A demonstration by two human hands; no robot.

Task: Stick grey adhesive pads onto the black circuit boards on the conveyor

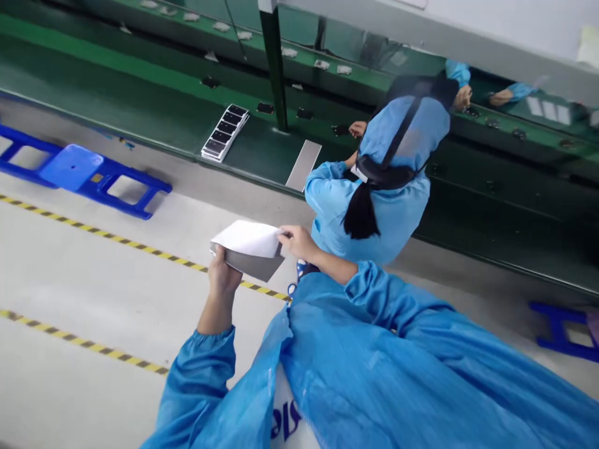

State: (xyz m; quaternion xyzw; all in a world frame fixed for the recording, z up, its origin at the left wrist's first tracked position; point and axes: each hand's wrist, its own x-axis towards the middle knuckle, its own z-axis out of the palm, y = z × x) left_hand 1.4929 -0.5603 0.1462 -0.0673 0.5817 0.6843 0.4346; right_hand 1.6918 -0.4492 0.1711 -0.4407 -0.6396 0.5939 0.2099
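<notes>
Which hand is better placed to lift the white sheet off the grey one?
Right, probably. The right hand pinches the edge of the white sheet, while the left hand grips the grey sheet from below, steadying it.

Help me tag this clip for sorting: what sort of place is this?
Probably a factory assembly line: a long green workbench, a tray of small dark parts on it, and a co-worker in blue gown and cap.
</notes>
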